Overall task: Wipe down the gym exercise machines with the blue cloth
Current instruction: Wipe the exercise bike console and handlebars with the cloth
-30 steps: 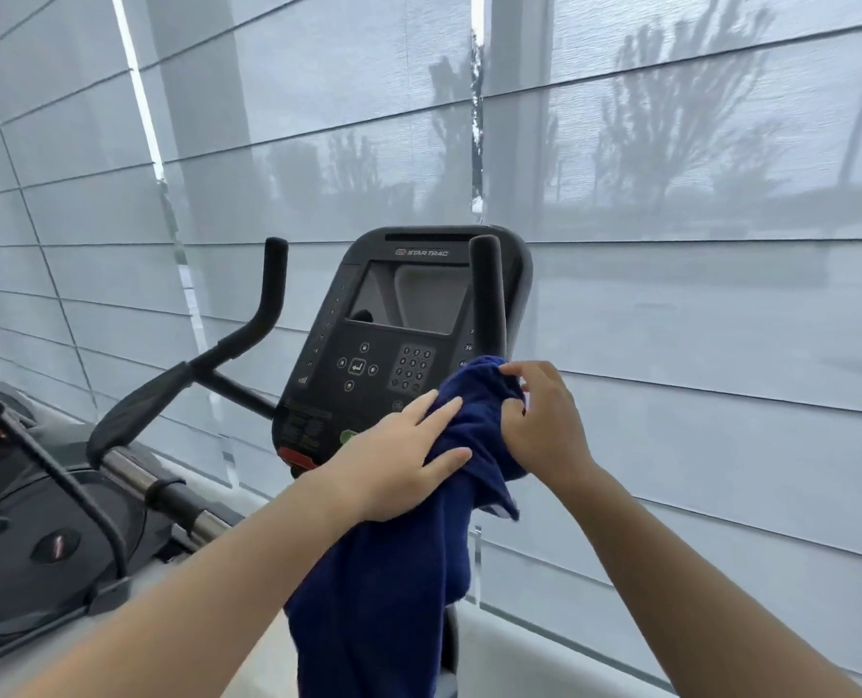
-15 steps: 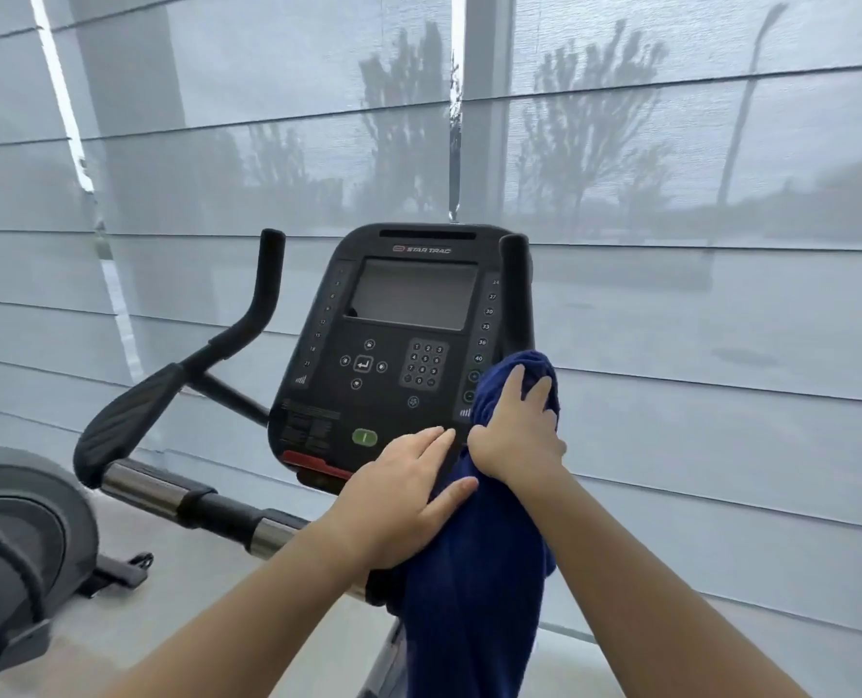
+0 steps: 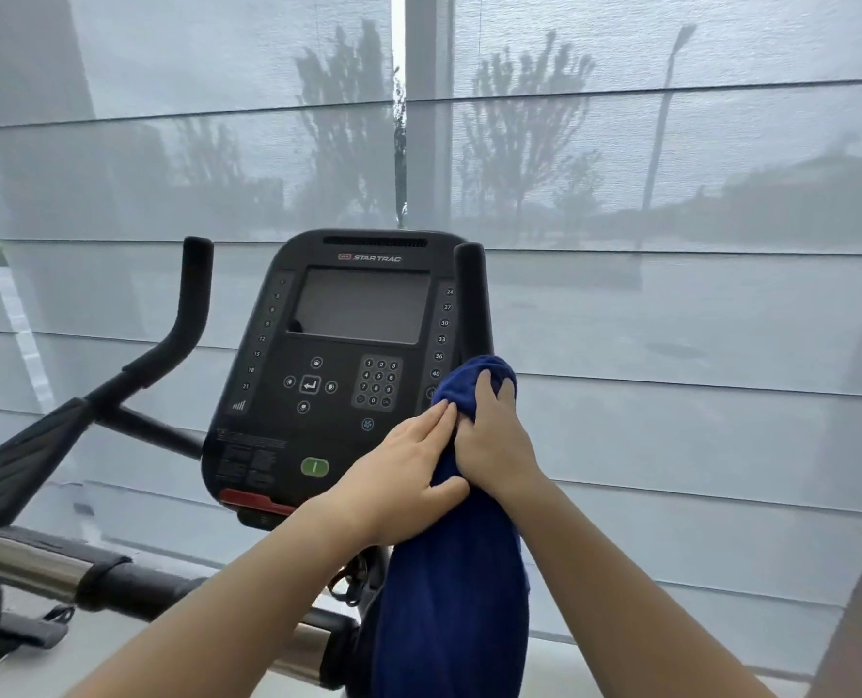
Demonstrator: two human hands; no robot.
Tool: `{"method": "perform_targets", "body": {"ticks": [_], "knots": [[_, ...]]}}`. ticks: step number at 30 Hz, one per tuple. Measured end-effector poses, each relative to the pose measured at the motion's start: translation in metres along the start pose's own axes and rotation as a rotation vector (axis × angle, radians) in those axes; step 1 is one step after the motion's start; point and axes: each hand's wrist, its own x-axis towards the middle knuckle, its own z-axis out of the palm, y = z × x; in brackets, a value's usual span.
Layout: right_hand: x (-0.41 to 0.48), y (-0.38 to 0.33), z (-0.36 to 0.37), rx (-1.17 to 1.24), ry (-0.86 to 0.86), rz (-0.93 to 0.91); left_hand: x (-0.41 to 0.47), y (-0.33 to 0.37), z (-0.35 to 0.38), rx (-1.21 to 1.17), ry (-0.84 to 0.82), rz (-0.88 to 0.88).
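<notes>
Head view: the blue cloth [image 3: 449,571] hangs with its long axis near vertical, its top bunched over the base of the right upright handle [image 3: 470,299], just beside the console [image 3: 348,365], its tail dropping past the lower frame edge. The right hand [image 3: 494,435] is curled around the bunched top, gripping it. The left hand [image 3: 403,476] lies flat, fingers extended, pressed against the cloth's left side.

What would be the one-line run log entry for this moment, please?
stage: wiping right upright handlebar | dark blue terry cloth wrapped around it | right hand gripping cloth | left hand pressing cloth | black console untouched
</notes>
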Motion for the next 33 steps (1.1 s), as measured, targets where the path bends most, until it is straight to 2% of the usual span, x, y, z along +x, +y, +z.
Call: {"method": "perform_targets", "body": {"ticks": [6, 12, 19, 26, 33], "knots": [[0.022, 0.006, -0.001, 0.181, 0.101, -0.065, 0.034, -0.01, 0.002, -0.036, 0.003, 0.057], [0.049, 0.011, -0.007, 0.252, 0.177, -0.184, 0.065, -0.009, -0.003, 0.001, 0.078, 0.103], [0.097, -0.019, -0.023, 0.277, 0.302, -0.443, 0.098, -0.01, -0.035, 0.091, 0.302, 0.128], [0.107, -0.002, -0.001, 0.155, 0.336, -0.361, 0.102, -0.024, -0.023, -0.196, 0.185, 0.106], [0.079, 0.014, -0.016, 0.174, 0.199, -0.263, 0.084, -0.02, -0.017, -0.033, 0.085, 0.098]]}}
